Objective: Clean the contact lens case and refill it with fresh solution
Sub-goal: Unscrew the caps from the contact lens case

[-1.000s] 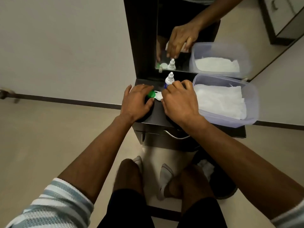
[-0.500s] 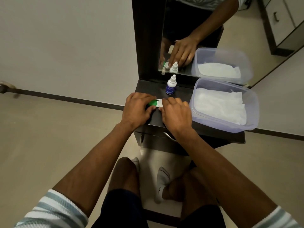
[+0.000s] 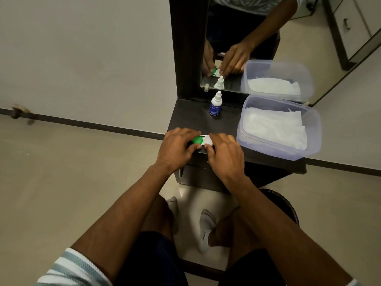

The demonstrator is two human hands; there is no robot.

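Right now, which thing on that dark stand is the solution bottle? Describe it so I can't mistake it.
Find the dark vanity stand below the mirror. At its back edge, close to the glass and left of the clear plastic tub of white tissues, a small dropper bottle stands upright. Its white pointed cap and blue label set it apart from the flat green-and-white lens case under the hands.

Plain pale wall (image 3: 82,54) on the left, meeting a beige tiled floor (image 3: 61,182) along a dark skirting strip (image 3: 92,124). Narrow dark table (image 3: 206,122) with a drawer below, backed by a dark-framed mirror (image 3: 268,27). White drawer unit (image 3: 350,27) at upper right. Soft, even light.
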